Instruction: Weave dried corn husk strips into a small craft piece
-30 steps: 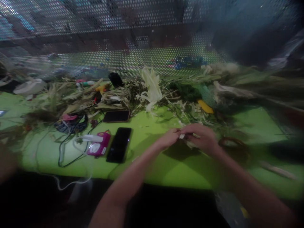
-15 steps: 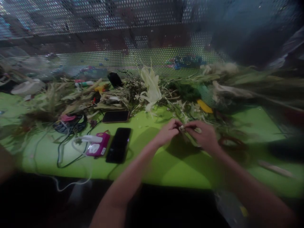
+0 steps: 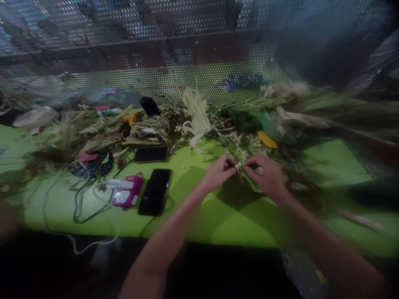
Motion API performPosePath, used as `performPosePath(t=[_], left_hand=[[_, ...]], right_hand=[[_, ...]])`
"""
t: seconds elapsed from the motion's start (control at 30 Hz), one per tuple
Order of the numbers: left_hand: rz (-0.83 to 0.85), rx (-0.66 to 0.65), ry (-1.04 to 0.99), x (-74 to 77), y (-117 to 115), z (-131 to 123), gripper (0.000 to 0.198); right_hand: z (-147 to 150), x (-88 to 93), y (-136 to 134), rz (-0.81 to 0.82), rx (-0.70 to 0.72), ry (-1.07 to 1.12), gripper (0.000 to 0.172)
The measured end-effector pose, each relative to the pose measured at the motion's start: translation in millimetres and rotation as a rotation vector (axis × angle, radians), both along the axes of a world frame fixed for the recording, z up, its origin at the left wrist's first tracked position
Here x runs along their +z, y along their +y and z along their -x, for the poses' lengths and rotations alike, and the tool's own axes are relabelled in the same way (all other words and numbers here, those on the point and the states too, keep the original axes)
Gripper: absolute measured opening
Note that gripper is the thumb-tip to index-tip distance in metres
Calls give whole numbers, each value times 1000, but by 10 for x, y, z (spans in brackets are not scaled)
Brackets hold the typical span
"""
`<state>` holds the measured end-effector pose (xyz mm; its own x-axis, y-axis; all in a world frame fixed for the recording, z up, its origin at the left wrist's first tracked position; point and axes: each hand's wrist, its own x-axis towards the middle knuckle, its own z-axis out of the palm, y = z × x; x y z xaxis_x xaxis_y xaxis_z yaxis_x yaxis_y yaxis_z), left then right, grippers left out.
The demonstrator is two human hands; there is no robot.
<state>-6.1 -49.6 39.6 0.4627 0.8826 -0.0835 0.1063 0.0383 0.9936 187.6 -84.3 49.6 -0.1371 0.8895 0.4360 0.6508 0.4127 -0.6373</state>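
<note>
1. Head view: the left hand (image 3: 220,171) curls inward, thumb and fingertips pinching a small pale piece (image 3: 239,167).
2. The right hand (image 3: 264,172) pinches the same piece from its other side, fingers partly bent.
3. That piece sits between both hands, above the green tabletop (image 3: 202,224).
4. Farther left, a black phone (image 3: 155,192) lies beside a magenta power block (image 3: 128,192); its markings are too small to read.

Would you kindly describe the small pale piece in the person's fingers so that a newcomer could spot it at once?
Over the bright green table, look right of the picture's middle, where the left hand and right hand nearly meet. The small pale piece is pinched between them. What sets it apart from the larger pale husk behind is that both hands hold it.
</note>
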Motion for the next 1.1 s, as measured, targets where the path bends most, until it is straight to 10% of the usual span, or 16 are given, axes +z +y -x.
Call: performPosePath(t=[1.1], left_hand=[[-52, 21, 60, -77, -19, -55, 12]], right_hand=[[33, -51, -32, -152, 59, -140, 12]])
